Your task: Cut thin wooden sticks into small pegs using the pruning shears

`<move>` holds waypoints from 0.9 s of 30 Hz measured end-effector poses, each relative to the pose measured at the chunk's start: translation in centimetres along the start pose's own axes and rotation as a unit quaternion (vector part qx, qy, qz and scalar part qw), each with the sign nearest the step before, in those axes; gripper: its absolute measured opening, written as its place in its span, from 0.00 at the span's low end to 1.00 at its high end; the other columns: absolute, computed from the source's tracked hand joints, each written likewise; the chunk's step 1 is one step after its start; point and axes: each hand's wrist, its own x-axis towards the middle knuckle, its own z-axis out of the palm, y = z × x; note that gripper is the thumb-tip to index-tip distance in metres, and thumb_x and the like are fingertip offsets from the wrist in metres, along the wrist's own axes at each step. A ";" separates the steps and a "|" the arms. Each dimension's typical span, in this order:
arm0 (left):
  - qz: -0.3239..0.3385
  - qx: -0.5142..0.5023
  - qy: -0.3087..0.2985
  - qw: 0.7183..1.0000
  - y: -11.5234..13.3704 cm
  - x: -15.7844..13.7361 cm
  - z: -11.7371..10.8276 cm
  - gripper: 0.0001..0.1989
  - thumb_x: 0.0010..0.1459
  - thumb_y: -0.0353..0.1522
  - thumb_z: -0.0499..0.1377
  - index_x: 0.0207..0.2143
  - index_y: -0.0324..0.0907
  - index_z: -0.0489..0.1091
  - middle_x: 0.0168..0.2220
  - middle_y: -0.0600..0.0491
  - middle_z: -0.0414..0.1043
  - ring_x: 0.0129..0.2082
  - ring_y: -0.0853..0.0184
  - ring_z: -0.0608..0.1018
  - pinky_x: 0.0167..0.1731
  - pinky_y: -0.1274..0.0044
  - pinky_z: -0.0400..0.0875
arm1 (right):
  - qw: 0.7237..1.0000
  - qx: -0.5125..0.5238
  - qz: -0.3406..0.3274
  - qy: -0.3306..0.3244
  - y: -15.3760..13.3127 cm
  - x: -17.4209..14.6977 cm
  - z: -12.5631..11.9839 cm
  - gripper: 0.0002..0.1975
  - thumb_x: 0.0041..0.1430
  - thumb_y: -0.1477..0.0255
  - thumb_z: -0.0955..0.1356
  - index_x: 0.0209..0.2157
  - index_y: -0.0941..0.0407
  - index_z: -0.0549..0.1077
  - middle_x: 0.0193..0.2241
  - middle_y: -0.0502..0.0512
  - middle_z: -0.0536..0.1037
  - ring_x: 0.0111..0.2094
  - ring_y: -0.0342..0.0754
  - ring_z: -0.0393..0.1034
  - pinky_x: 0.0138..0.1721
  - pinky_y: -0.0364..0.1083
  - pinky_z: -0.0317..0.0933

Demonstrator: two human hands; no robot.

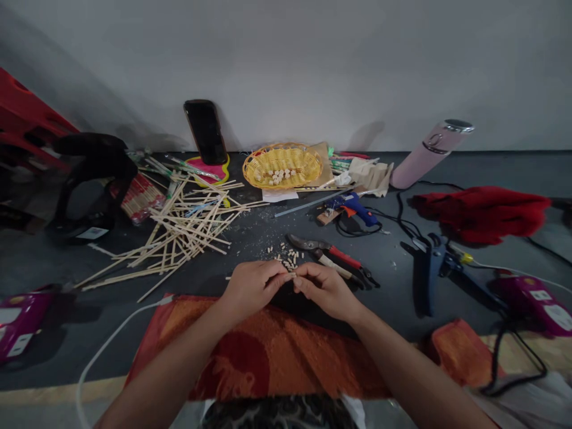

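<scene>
My left hand [254, 287] and my right hand [325, 291] meet over the front of the dark table, both with fingers pinched. Between their fingertips is a small pale wooden stick piece [294, 275], mostly covered by the fingers. Just beyond my hands lie several short cut stick pieces [291, 257]. Pruning shears [333, 253] with red and pale handles rest to the right of these. To the left spreads a loose heap of long thin wooden sticks [187, 223].
Farther back stand a phone [206, 131], a yellow wicker basket [286, 159] holding small pieces, and a pink flask [429, 154]. A blue glue gun [357, 208], red cloth [487, 211] and dark blue tool [431, 271] lie right. An orange towel [277, 351] covers the front edge.
</scene>
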 end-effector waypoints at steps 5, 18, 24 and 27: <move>0.002 -0.012 0.004 1.000 0.1 0.0 0.1 0.14 0.65 0.38 0.49 0.34 0.44 0.72 0.31 0.56 0.76 0.31 0.70 0.76 0.31 0.80 0.62 | 1.000 -0.023 -0.005 0.014 0.1 0.1 0.3 0.12 0.64 0.63 0.63 0.34 0.56 0.72 0.26 0.49 0.72 0.23 0.39 0.62 0.25 0.39 0.58; -0.009 -0.037 0.019 0.999 0.6 -0.1 0.0 0.12 0.63 0.36 0.51 0.36 0.43 0.73 0.31 0.55 0.76 0.31 0.69 0.76 0.31 0.79 0.63 | 0.999 -0.039 -0.006 0.028 -0.1 0.1 0.5 0.11 0.64 0.65 0.63 0.34 0.57 0.71 0.26 0.49 0.72 0.24 0.40 0.62 0.26 0.39 0.58; -0.021 -0.027 0.028 0.999 0.8 -0.2 0.1 0.10 0.61 0.33 0.52 0.35 0.43 0.73 0.29 0.56 0.75 0.28 0.70 0.74 0.28 0.80 0.61 | 0.999 -0.046 -0.009 0.024 0.0 0.1 0.5 0.11 0.65 0.65 0.62 0.34 0.56 0.71 0.27 0.50 0.72 0.25 0.40 0.63 0.27 0.39 0.59; -0.019 -0.027 0.033 0.999 0.7 -0.2 0.3 0.10 0.61 0.33 0.53 0.35 0.43 0.74 0.29 0.55 0.75 0.28 0.70 0.74 0.28 0.80 0.61 | 0.998 -0.051 -0.015 0.025 0.1 0.1 0.5 0.11 0.65 0.65 0.62 0.34 0.56 0.71 0.27 0.50 0.72 0.26 0.40 0.63 0.28 0.39 0.59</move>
